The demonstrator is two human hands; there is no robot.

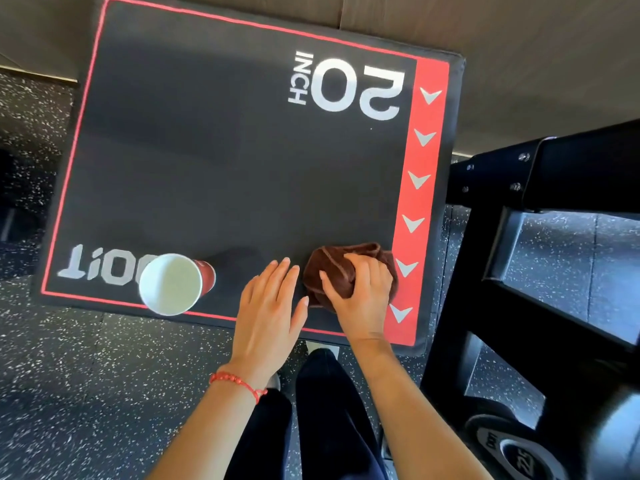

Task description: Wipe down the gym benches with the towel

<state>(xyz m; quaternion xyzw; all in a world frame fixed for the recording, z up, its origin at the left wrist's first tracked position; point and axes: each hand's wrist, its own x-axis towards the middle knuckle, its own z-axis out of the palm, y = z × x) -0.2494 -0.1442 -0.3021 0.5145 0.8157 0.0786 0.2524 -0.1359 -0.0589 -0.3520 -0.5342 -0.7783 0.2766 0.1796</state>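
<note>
My right hand (358, 289) grips the bunched brown towel (332, 271) at the box top's (225, 168) near right corner, ready to sweep. My left hand (268, 299) lies flat and empty beside the towel, probably for bracing. Left of it stands a paper cup (171, 284), which blocks that side.

The floor (86, 393) was black rubber flecked with white. At twelve o'clock ran a plain grey-brown wall (519, 46), meeting the floor at a pale strip. A black steel rack (519, 271) stood at three o'clock, bolted at its joints, with a dumbbell (512, 459) low at five o'clock.
</note>
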